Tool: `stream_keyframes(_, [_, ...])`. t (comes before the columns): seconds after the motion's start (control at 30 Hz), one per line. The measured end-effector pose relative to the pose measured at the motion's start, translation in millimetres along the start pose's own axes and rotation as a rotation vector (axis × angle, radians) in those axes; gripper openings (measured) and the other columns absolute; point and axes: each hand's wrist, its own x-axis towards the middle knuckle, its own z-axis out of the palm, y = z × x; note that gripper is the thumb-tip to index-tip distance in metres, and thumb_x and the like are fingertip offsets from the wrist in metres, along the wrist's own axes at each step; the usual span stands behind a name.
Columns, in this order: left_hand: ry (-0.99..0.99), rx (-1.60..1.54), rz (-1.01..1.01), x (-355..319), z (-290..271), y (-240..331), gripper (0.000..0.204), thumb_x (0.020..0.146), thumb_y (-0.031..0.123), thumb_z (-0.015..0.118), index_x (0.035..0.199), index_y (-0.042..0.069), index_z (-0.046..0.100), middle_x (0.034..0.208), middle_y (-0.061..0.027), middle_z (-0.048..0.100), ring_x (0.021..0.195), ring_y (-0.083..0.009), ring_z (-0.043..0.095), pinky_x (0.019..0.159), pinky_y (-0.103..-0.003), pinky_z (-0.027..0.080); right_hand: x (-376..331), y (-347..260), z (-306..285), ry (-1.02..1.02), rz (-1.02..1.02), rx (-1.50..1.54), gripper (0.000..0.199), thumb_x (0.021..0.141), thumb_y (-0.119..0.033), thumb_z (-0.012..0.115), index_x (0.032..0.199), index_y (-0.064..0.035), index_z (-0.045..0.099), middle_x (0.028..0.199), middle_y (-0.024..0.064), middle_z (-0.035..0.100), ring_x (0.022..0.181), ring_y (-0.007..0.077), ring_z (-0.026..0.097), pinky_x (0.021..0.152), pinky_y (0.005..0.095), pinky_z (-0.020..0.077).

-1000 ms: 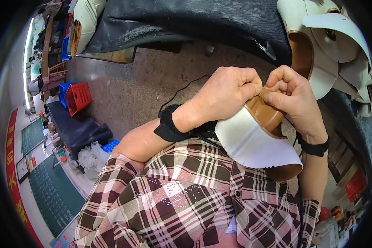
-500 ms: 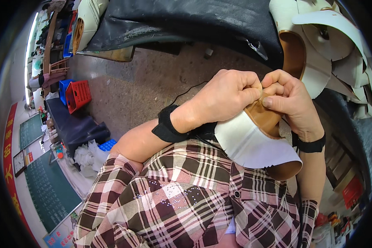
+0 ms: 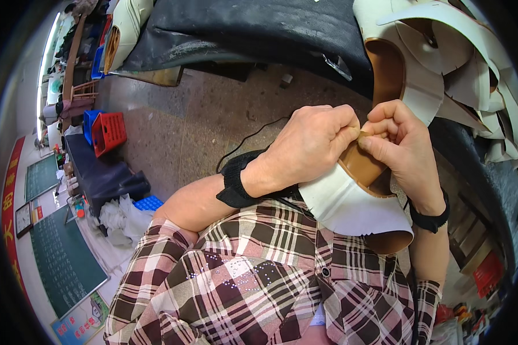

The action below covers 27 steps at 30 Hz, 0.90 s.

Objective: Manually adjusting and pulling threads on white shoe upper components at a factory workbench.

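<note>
Held in front of my chest is a shoe upper (image 3: 345, 201), white on the outside with a tan-brown lining. My left hand (image 3: 311, 146) pinches the far edge of the lining between thumb and fingers. Close beside it, fingertips nearly touching, my right hand (image 3: 402, 146) pinches the same edge with its fingers curled. Between my hands the lining lies fairly smooth. The upper's curved near end hangs toward my shirt and shows a strip of brown inside. Exactly what sits between the fingertips is hidden.
A black padded surface (image 3: 253, 34) spans the far side. Several similar white uppers (image 3: 420, 69) are piled at far right, and another stack (image 3: 126, 29) stands at far left. Red (image 3: 109, 133) and blue crates rest on the floor at left. A black cable (image 3: 244, 141) runs behind my left wrist.
The lining between my hands has gone from bunched to smoother. My hands stay close together, pinching its edge. The view has shifted slightly, moving the far-right pile leftward.
</note>
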Motion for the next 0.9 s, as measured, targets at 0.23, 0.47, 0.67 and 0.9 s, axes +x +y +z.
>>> stream_keyframes(0.23, [0.003,0.035,-0.031,7.1,7.6,9.9,0.008,0.084,0.008,0.058,0.084,0.001,0.058,0.069,-0.0152,0.059,0.061,-0.0280,0.060,0.056,-0.033,0.047,-1.1,6.6,-8.8,0.021,-0.066,0.041,0.019,0.081,0.003,0.061,0.097,-0.0003,0.052,0.082,0.0027,0.062,0.070,0.0037,0.054,0.063,0.0179,0.0435])
stream_keyframes(0.47, [0.067,0.219,0.117,6.4,11.0,13.6,0.005,0.079,0.007,0.058,0.076,0.005,0.055,0.067,-0.0152,0.054,0.065,-0.0325,0.058,0.058,-0.041,0.046,-3.8,0.1,-2.2,0.179,-0.337,-0.427,0.011,0.078,0.001,0.063,0.084,-0.0021,0.054,0.072,0.0077,0.061,0.059,0.0116,0.057,0.055,0.0260,0.0461])
stream_keyframes(0.67, [0.144,0.392,0.229,15.3,-12.8,24.9,0.007,0.075,0.007,0.061,0.075,0.006,0.054,0.062,-0.0103,0.053,0.060,-0.0285,0.057,0.054,-0.038,0.046,10.6,-16.2,18.9,0.328,-0.723,-0.514,0.015,0.068,0.005,0.063,0.073,-0.0038,0.052,0.064,0.0103,0.054,0.058,0.0273,0.056,0.051,0.0369,0.0447])
stream_keyframes(0.9, [0.063,0.499,0.375,74.1,-107.6,50.2,0.009,0.074,0.005,0.060,0.074,0.006,0.051,0.064,-0.0103,0.052,0.061,-0.0285,0.055,0.054,-0.039,0.045,31.9,-69.1,16.2,0.324,-0.640,-0.485,0.054,0.069,-0.012,0.079,0.113,-0.0003,0.052,0.095,0.0120,0.061,0.082,0.0221,0.061,0.074,0.0329,0.0499])
